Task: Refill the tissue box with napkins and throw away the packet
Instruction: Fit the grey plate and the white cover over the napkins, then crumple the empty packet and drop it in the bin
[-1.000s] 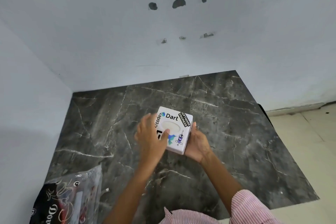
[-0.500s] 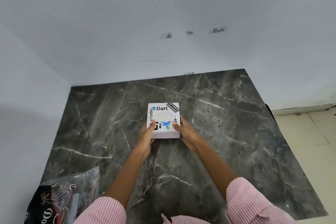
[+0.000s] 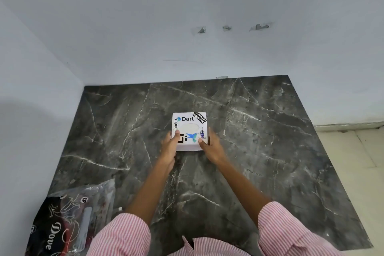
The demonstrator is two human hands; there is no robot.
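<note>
A white square tissue box [image 3: 189, 124] with stickers and an oval top opening rests flat on the dark marble counter [image 3: 259, 141], near its middle. White napkin shows through the oval. My left hand [image 3: 171, 145] grips the box's near left side, thumb on top. My right hand [image 3: 211, 146] grips the near right side, thumb on the lid. A crumpled clear and black plastic packet [image 3: 68, 220] with "Dove" lettering lies at the counter's near left corner, apart from both hands.
Pale walls close the counter at the back and left; the back wall [image 3: 207, 27] has several dark holes. The counter's right edge drops to a light tiled floor [image 3: 353, 151]. My pink striped sleeves fill the bottom of the view.
The box went from tilted and held up to lying flat and square on the counter, farther from me. Both hands shifted to its near sides.
</note>
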